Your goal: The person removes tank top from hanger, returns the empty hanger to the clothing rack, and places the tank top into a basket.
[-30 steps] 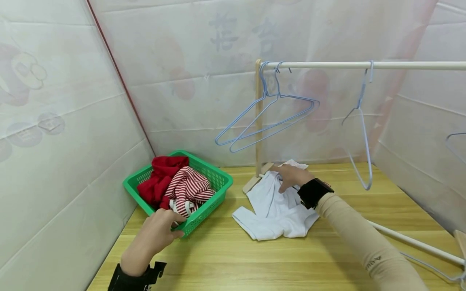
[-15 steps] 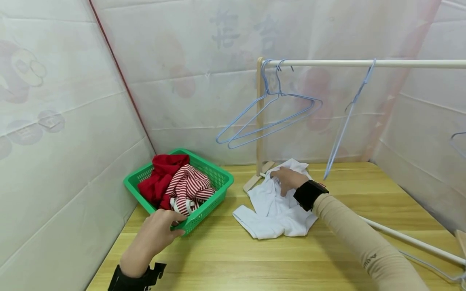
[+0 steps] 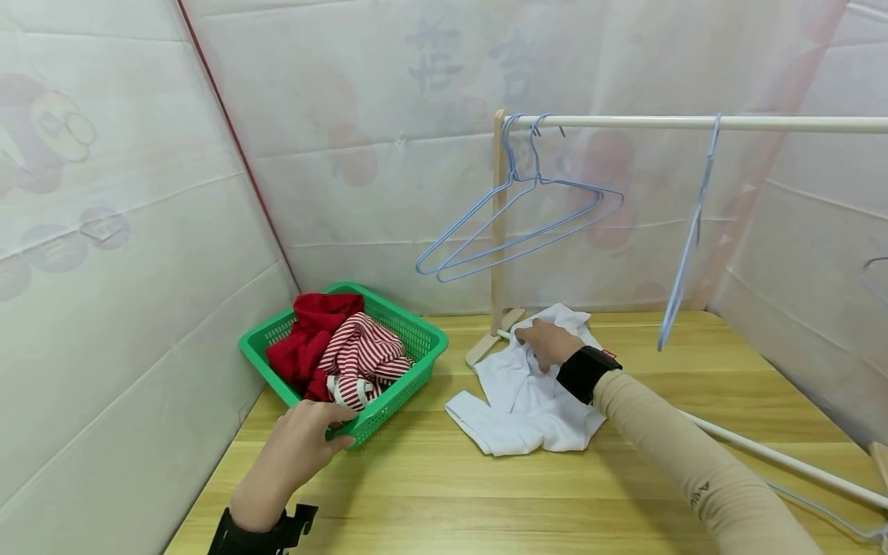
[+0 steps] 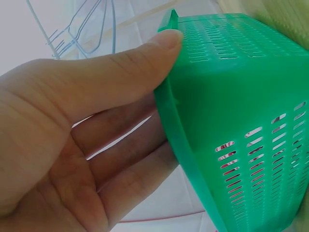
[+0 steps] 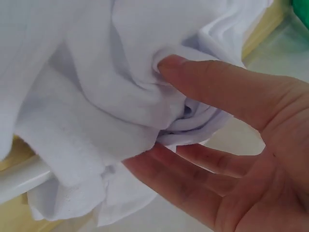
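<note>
My left hand [image 3: 294, 455] grips the near corner of a green basket [image 3: 416, 378], thumb outside the rim and fingers on the inner side, as the left wrist view shows. Crumpled in the basket are a red garment [image 3: 312, 331] and a red-and-white striped garment [image 3: 364, 351]. A white shirt [image 3: 516, 420] lies bunched on the table by the foot of a clothes rack. My right hand [image 3: 551, 344] holds its upper part. In the right wrist view, a fold of the shirt [image 5: 120, 87] sits between my thumb and fingers; some fingertips are hidden beneath cloth.
Blue wire hangers [image 3: 513, 223] cluster at the left end of the rack's white rail [image 3: 638, 122]. Another hanger [image 3: 687, 247] hangs farther right. The rack's wooden post [image 3: 498, 293] stands behind the shirt. A white lower bar [image 3: 784, 459] crosses the table's right side.
The lone hanger on the right swings and turns edge-on. My right hand shifts slightly on the white shirt, its fingers drawing closer together. My left hand stays at the basket rim.
</note>
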A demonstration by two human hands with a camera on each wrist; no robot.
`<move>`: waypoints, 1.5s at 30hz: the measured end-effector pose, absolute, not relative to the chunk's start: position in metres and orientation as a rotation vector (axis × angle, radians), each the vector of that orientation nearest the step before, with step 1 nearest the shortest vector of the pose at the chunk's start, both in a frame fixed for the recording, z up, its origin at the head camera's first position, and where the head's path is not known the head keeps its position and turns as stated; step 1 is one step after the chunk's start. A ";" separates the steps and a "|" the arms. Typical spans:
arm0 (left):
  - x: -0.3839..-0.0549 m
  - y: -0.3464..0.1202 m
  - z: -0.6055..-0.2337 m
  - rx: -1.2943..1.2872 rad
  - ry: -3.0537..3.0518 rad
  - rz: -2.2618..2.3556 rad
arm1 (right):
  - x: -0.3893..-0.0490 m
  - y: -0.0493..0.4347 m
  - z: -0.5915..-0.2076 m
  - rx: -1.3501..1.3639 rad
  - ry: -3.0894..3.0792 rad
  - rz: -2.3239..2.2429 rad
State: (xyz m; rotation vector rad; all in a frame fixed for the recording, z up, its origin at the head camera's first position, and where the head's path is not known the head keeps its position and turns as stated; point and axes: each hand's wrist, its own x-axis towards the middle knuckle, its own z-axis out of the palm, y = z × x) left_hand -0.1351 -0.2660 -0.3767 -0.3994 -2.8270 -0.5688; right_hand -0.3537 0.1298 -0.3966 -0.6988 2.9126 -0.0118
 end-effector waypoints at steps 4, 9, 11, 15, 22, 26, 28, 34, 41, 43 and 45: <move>-0.135 -0.266 -0.377 -0.401 -2.826 -0.575 | -0.355 0.133 -0.398 -0.841 2.963 0.009; -0.135 -0.266 -0.377 -0.396 -2.821 -0.581 | -0.358 0.141 -0.402 -1.002 3.055 -0.043; -0.135 -0.266 -0.377 -0.397 -2.817 -0.583 | -0.361 0.145 -0.404 -1.037 3.075 -0.075; -0.134 -0.267 -0.378 -0.415 -2.807 -0.589 | -0.367 0.151 -0.405 -1.063 3.059 -0.155; -0.133 -0.272 -0.382 -0.469 -2.745 -0.623 | -0.378 0.154 -0.409 -1.100 3.016 -0.288; -0.134 -0.274 -0.385 -0.460 -2.706 -0.670 | -0.377 0.154 -0.408 -1.124 3.015 -0.290; -0.134 -0.276 -0.386 -0.440 -2.690 -0.679 | -0.376 0.154 -0.406 -1.126 3.020 -0.291; -0.134 -0.282 -0.386 -0.366 -2.604 -0.610 | -0.373 0.150 -0.393 -1.106 3.060 -0.291; -0.138 -0.300 -0.384 -0.068 -2.590 -0.702 | -0.372 0.145 -0.372 -1.107 3.113 -0.381; -0.140 -0.307 -0.385 -0.003 -2.615 -0.745 | -0.373 0.144 -0.367 -1.128 3.131 -0.402; -0.144 -0.314 -0.387 0.031 -2.653 -0.794 | -0.374 0.142 -0.363 -1.144 3.140 -0.426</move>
